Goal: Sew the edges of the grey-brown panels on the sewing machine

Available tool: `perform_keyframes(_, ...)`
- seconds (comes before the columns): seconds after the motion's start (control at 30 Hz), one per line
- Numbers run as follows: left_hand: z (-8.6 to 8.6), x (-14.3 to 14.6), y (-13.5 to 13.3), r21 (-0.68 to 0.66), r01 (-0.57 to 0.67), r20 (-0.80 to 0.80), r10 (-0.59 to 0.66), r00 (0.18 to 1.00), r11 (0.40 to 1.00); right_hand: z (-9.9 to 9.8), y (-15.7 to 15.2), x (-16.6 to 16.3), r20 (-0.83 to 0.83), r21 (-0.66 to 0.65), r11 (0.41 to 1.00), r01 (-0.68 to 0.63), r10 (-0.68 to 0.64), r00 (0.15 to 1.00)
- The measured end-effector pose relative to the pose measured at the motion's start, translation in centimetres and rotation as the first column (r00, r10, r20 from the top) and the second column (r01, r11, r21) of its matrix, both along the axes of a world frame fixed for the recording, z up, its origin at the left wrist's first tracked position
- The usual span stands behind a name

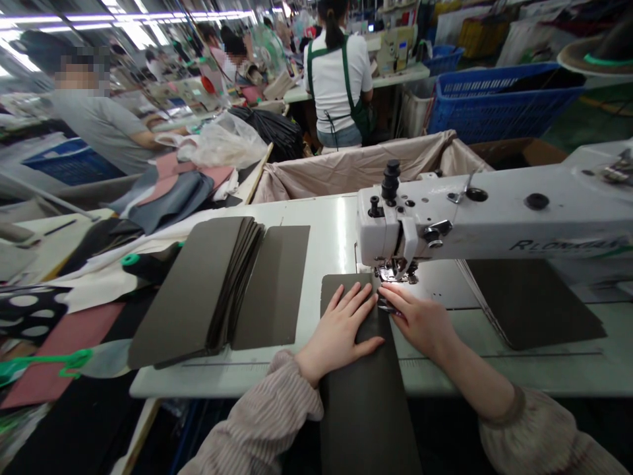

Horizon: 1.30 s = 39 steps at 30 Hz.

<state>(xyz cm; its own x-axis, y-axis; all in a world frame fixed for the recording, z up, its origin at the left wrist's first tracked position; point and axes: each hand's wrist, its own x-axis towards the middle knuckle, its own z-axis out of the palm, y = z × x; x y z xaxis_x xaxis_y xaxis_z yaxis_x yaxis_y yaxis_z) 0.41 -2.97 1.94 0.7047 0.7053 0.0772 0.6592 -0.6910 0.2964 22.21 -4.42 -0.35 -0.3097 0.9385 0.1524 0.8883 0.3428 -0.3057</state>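
My left hand [346, 323] lies flat with its fingers spread on a dark olive-grey panel [366, 402], which hangs over the table's front edge toward me. Beside it, my right hand [420, 323] has its fingertips at the panel's right edge, close to the presser foot [398, 270] of a white sewing machine [475, 218]. Tucked under the right fingers is a small pair of metal thread snips [388, 306], mostly hidden by the hand. The panel's far end lies just left of the presser foot.
A thick stack of matching panels [198, 284] stands at the left, beside flatter panels [277, 284]. More panels [534, 303] lie right of the needle. Fabric scraps and a black thread cone [151, 264] crowd the far left. Behind are a cloth-lined bin [346, 171], a blue basket [504, 99] and co-workers.
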Motion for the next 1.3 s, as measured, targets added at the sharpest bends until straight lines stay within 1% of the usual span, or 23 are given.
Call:
perform_keyframes(0.77,-0.06,-0.13,0.65,-0.001,0.010,0.034,-0.010,0.999,1.000,0.07,-0.06,-0.06,-0.013,-0.017,1.000,-0.001,0.001,1.000)
perform_keyframes(1.03,-0.15,-0.58,0.87,-0.007,0.001,0.096,0.000,0.995,1.000,-0.17,-0.03,0.05,0.004,0.002,1.000,-0.010,0.010,1.000)
perform_keyframes(1.3,-0.05,-0.65,0.82,-0.002,-0.015,0.115,0.016,0.993,1.000,-0.07,-0.05,0.03,0.010,0.007,1.000,-0.005,0.005,1.000)
